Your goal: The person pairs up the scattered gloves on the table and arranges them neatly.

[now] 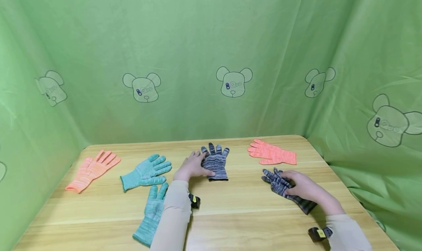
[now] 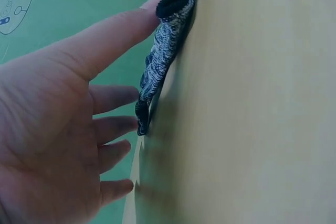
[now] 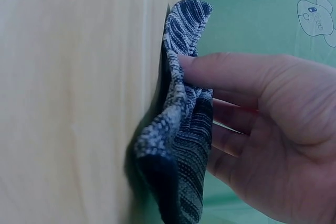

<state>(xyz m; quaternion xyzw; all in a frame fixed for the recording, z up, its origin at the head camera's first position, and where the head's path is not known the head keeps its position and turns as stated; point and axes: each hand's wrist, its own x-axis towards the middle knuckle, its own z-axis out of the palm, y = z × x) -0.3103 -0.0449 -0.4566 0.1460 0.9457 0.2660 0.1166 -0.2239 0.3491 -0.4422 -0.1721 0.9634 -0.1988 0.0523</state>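
Observation:
My left hand (image 1: 193,165) reaches to a grey-and-black striped knit glove (image 1: 215,163), which lies flat with its fingers pointing away. In the left wrist view the thumb touches the dark cuff (image 2: 176,3), while the other fingers extend loosely along the glove's side. A second grey-and-black glove (image 1: 278,185) is at the right, tilted, with its cuff toward the near right. My right hand (image 1: 301,185) pinches it between thumb and fingers. In the right wrist view this glove (image 3: 184,124) is bunched and partly raised from the table, its fabric folded under the thumb.
On the wooden table (image 1: 237,221) lie an orange glove (image 1: 93,170) at far left, a pink-orange glove (image 1: 273,153) at back right, and two teal gloves (image 1: 146,172) at left, one partly behind my left sleeve (image 1: 174,214). A green curtain (image 1: 191,115) surrounds the table's back and sides.

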